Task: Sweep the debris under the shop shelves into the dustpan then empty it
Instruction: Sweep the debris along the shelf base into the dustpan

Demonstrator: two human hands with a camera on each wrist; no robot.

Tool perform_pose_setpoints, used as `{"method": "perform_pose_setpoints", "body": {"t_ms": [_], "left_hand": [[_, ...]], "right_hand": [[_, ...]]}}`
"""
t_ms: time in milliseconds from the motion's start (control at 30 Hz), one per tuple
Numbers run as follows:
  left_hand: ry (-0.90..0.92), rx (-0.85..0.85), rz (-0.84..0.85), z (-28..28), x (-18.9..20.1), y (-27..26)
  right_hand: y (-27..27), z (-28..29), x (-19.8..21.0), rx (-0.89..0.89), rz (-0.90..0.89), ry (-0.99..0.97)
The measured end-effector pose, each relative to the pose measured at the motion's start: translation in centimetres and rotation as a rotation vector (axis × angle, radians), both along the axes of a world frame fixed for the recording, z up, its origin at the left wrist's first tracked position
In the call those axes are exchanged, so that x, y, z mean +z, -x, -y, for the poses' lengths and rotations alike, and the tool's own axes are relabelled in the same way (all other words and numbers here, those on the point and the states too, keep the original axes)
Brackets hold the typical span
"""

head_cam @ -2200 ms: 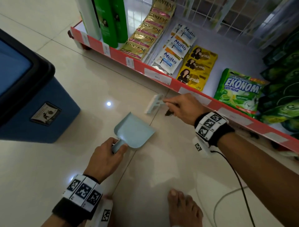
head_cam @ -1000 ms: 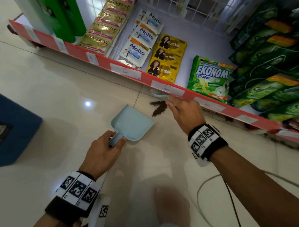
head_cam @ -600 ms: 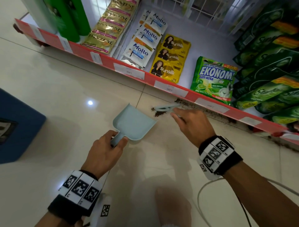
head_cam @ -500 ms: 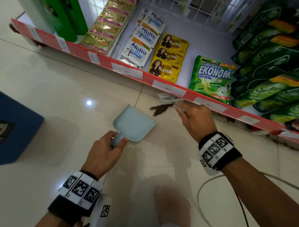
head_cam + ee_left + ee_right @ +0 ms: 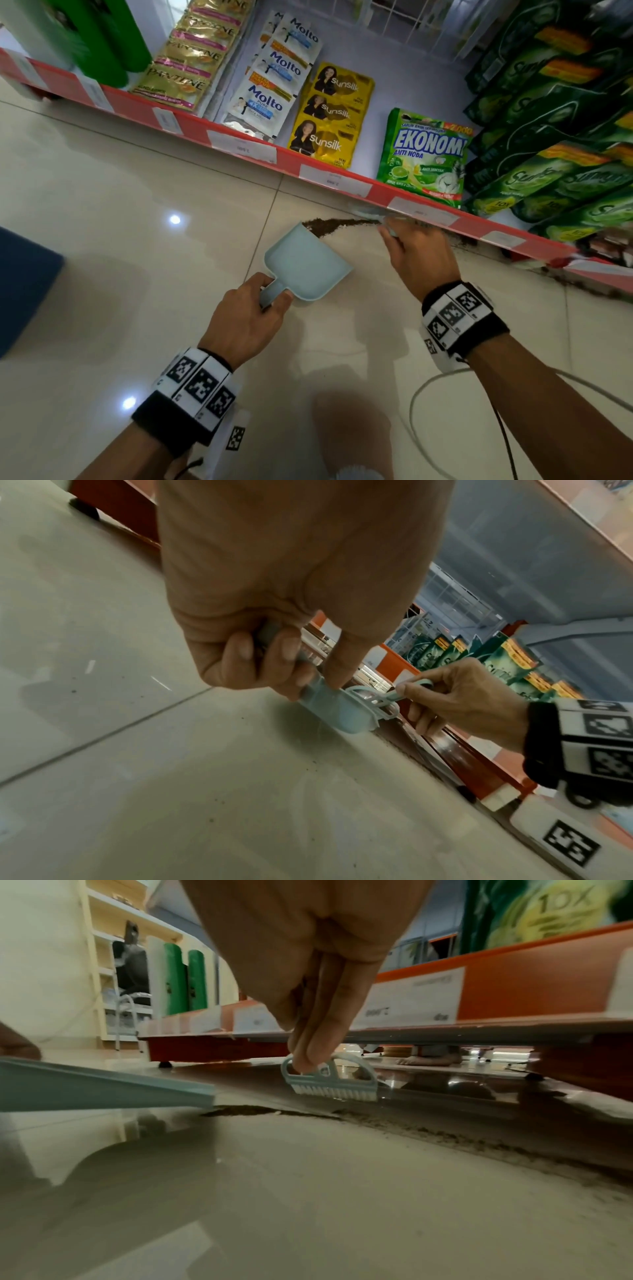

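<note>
Right grip pinching brush, left grip clamped on dustpan handle, debris between, red shelf edge overhanging

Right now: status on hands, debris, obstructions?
Left hand grips dustpan handle. Right hand holds brush at shelf edge. Debris piled at pan lip, none inside. Nothing in the way.

Bare forearms, banded wrists

Each wrist wears a black band topped with white blocks of square black markers; a pale cable trails from the right band toward 5 o'clock.
</note>
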State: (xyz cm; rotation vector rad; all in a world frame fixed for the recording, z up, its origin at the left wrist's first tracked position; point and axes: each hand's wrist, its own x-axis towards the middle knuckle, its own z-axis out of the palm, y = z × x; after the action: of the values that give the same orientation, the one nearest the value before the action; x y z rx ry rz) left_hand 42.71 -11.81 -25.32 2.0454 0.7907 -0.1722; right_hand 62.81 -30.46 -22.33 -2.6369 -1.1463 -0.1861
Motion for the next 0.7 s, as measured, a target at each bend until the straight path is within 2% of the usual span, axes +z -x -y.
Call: {"method": "perform_pose_setpoints", "body": {"t_ms": [133, 233, 300, 400, 500, 600, 700], "left_hand": [[-0.003, -0.021, 0.003, 0.9, 0.0, -0.5], [-0.012, -0.037, 0.011, 1.4, 0.0, -0.9], [-0.008, -0.04, 0.014, 1.6, 0.0, -1.0], [0.0, -0.052, 0.016, 1.9, -0.1, -1.1], [0.01, -0.079, 0.017, 2.3, -0.1, -1.2], [0.014, -0.12, 0.008, 2.7, -0.1, -1.6], [0.023, -0.157, -0.013, 2.9, -0.3, -2.0]], "right_hand": [[-1.6, 0.8, -0.5, -0.119, -0.058, 0.15], [-0.5, 1.0, -1.0, -0.047, -0.198, 0.262], [0.8, 1.3, -1.1, 0.012, -0.27, 0.252], [2.0, 1.9, -0.5, 0.051, -0.226, 0.138], [1.7, 2.9, 0.2, -0.014, -0.15, 0.092], [-0.1, 4.1, 0.1, -0.144, -0.097, 0.207], [-1.3, 4.8, -0.3, -0.267, -0.149, 0.392]]}}
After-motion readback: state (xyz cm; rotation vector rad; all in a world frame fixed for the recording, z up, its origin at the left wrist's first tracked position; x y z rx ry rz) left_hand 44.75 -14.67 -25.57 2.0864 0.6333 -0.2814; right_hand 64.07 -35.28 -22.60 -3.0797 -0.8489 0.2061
